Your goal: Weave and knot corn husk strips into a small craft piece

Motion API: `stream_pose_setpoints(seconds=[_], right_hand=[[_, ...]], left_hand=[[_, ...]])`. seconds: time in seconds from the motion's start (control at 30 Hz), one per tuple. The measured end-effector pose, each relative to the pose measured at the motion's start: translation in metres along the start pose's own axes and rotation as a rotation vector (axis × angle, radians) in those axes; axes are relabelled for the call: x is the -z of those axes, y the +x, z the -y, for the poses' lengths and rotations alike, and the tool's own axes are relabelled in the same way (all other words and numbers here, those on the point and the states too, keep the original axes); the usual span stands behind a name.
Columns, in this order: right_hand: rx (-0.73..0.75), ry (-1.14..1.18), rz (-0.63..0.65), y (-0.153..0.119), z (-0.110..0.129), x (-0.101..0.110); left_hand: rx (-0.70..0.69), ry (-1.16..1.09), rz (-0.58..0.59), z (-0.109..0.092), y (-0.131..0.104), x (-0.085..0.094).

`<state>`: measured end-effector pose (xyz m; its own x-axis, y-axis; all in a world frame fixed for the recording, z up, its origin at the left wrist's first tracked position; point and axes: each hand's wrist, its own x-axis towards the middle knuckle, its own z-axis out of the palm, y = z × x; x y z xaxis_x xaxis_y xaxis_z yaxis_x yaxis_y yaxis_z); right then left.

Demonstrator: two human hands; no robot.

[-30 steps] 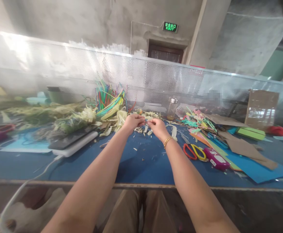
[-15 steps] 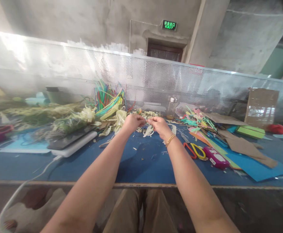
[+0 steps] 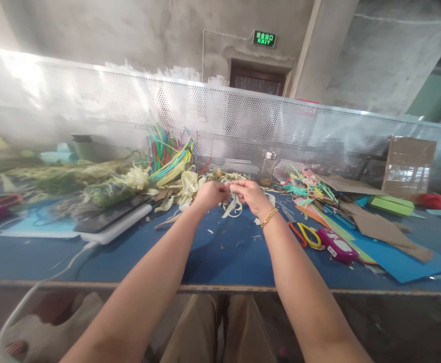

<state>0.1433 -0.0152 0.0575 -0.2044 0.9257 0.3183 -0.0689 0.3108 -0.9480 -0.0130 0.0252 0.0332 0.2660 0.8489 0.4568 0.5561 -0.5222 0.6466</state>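
Head view: left of the bottle (image 3: 269,166), left hand (image 3: 213,194) and right hand (image 3: 250,194) meet by a curled pale strip (image 3: 228,209), each grip pinched closed, contents unclear. Scissors (image 3: 306,238) lie to the bottle's right

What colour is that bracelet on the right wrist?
The bracelet is gold, seen in the head view.

The blue table (image 3: 228,264) bears pale husk-like scraps (image 3: 189,182) along the middle of its back edge, a silver-capped bottle (image 3: 268,169) beside them, red-and-yellow-handled scissors (image 3: 300,230) midway toward its front edge, and a blue sheet (image 3: 405,264) farther right.
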Motion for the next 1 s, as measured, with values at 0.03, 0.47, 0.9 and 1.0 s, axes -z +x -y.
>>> stream_pose_setpoints(seconds=[0.03,0.47,0.9,1.0], right_hand=[[0.054,0.053,0.041,-0.001,0.003,0.0],[-0.32,0.038,-0.118,0.009,-0.027,-0.013],[-0.272,0.495,-0.232,0.019,-0.044,-0.016],[-0.256,0.597,-0.237,0.019,-0.043,-0.018]], left_hand=[[0.025,-0.025,0.016,0.002,0.0,-0.002],[0.173,-0.436,-0.213,0.015,0.012,-0.011],[0.217,-0.695,-0.003,-0.003,0.002,-0.017],[0.301,-0.805,-0.007,-0.005,0.002,-0.016]])
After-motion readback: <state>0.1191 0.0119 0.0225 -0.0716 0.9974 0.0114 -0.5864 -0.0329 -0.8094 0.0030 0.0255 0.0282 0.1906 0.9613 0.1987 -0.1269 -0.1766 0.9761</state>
